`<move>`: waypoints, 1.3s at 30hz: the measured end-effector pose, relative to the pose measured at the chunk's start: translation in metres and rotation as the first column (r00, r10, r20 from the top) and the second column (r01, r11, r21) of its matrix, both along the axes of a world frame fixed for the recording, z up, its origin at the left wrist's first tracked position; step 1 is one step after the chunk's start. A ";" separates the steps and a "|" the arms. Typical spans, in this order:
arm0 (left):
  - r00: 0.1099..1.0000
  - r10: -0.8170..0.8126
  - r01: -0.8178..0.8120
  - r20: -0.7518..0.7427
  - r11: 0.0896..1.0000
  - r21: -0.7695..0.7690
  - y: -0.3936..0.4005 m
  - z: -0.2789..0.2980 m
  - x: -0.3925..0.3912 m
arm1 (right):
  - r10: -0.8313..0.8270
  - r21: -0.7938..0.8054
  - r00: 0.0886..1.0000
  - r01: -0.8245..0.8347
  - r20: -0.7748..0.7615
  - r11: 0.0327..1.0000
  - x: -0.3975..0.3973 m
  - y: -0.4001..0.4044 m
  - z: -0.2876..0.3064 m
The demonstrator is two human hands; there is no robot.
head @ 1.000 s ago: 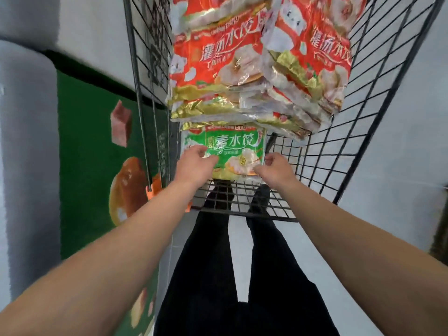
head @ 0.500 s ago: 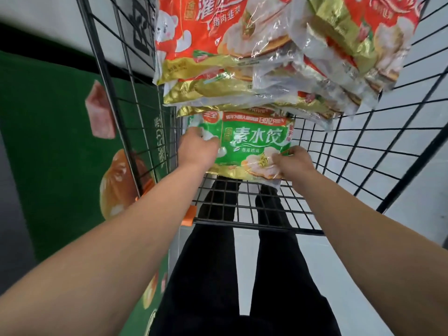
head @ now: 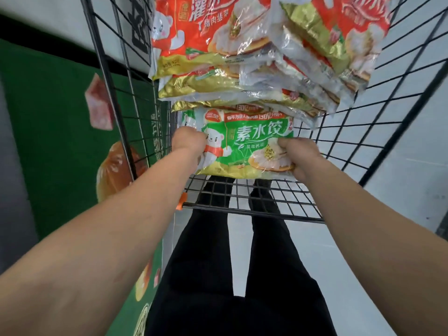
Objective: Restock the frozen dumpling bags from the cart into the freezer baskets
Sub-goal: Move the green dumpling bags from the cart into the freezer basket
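Note:
A green dumpling bag [head: 244,144] with a white bear and a dumpling picture lies at the near end of the black wire cart [head: 378,117]. My left hand [head: 188,143] grips its left edge and my right hand [head: 299,156] grips its right edge, fingers curled over the plastic. The bag's far end is tucked under a stack of red dumpling bags [head: 218,35] with gold bottom strips. More red bags [head: 339,37] lean on the stack's right side. No freezer basket is in view.
A green panel [head: 55,132] printed with food pictures stands against the cart's left side. The cart's near rim [head: 254,210] has an orange clip [head: 181,201] at its left corner. Below are my black trousers and pale grey floor [head: 400,195].
The green bag has slid toward me out from under the red stack, showing more of its front. Both hands keep their hold, and the view has moved closer to the cart.

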State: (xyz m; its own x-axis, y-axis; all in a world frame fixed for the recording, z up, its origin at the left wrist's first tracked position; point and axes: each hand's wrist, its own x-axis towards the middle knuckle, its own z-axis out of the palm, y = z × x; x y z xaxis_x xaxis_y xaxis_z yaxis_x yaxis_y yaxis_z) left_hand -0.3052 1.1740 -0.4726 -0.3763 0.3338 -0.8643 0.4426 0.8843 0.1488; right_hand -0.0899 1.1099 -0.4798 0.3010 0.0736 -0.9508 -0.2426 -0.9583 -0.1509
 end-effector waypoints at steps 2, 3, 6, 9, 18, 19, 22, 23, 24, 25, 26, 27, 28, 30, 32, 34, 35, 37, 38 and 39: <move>1.000 0.003 -0.003 0.012 0.999 0.035 -0.004 0.025 0.002 | 0.039 0.027 0.999 -0.039 -0.009 0.999 0.003 0.001 0.024; 0.999 0.012 -0.014 0.038 0.998 0.060 -0.005 0.040 0.003 | 0.058 0.052 0.998 -0.057 -0.013 0.997 0.005 0.002 0.038; 0.997 0.043 -0.052 0.061 0.988 0.146 -0.019 0.086 0.005 | 0.118 0.131 0.993 -0.115 -0.015 0.985 0.014 0.003 0.081; 0.994 0.084 -0.102 0.077 0.958 0.269 -0.039 0.137 0.007 | 0.177 0.233 0.984 -0.169 -0.016 0.958 0.020 -0.001 0.127; 0.902 0.343 -0.430 0.262 0.773 0.467 -0.144 0.258 -0.023 | 0.407 0.483 0.911 -0.331 -0.060 0.811 0.020 -0.032 0.249; 0.874 0.382 -0.483 0.300 0.746 0.459 -0.156 0.265 -0.028 | 0.439 0.504 0.896 -0.348 -0.071 0.791 0.017 -0.033 0.258; 0.815 0.466 -0.579 0.344 0.671 0.463 -0.191 0.278 -0.049 | 0.540 0.539 0.839 -0.428 -0.061 0.726 -0.009 -0.037 0.287; 0.802 0.492 -0.598 0.340 0.646 0.474 -0.203 0.283 -0.058 | 0.579 0.552 0.814 -0.460 -0.050 0.695 -0.022 -0.037 0.293; 0.796 0.507 -0.604 0.331 0.630 0.489 -0.212 0.286 -0.067 | 0.613 0.562 0.789 -0.489 -0.040 0.667 -0.035 -0.038 0.299; 0.790 0.519 -0.611 0.328 0.616 0.497 -0.220 0.289 -0.075 | 0.642 0.570 0.766 -0.514 -0.032 0.641 -0.047 -0.038 0.303; 0.774 0.537 -0.629 0.335 0.594 0.501 -0.231 0.292 -0.087 | 0.673 0.579 0.739 -0.535 -0.031 0.615 -0.065 -0.040 0.308; 0.751 0.562 -0.654 0.347 0.561 0.508 -0.241 0.293 -0.100 | 0.700 0.588 0.714 -0.558 -0.020 0.586 -0.084 -0.040 0.310; 0.729 0.585 -0.675 0.355 0.529 0.514 -0.251 0.294 -0.112 | 0.720 0.586 0.694 -0.581 -0.008 0.566 -0.102 -0.041 0.314; 0.693 0.629 -0.701 0.353 0.475 0.532 -0.268 0.294 -0.139 | 0.755 0.584 0.656 -0.618 0.014 0.526 -0.140 -0.043 0.317; 0.664 0.661 -0.715 0.350 0.425 0.555 -0.283 0.290 -0.167 | 0.784 0.588 0.619 -0.651 0.045 0.480 -0.177 -0.045 0.315; 0.654 0.674 -0.714 0.344 0.399 0.576 -0.293 0.287 -0.188 | 0.796 0.602 0.601 -0.660 0.065 0.450 -0.205 -0.046 0.312; 0.652 0.681 -0.712 0.334 0.399 0.577 -0.300 0.285 -0.207 | 0.810 0.603 0.582 -0.673 0.074 0.428 -0.228 -0.047 0.311; 0.629 0.693 -0.734 0.352 0.380 0.563 -0.310 0.279 -0.233 | 0.827 0.608 0.557 -0.686 0.082 0.401 -0.258 -0.049 0.310; 0.603 0.704 -0.755 0.375 0.352 0.553 -0.315 0.279 -0.248 | 0.834 0.612 0.545 -0.688 0.080 0.390 -0.275 -0.050 0.311; 0.575 0.717 -0.776 0.394 0.327 0.539 -0.319 0.277 -0.268 | 0.846 0.612 0.525 -0.699 0.088 0.370 -0.297 -0.051 0.310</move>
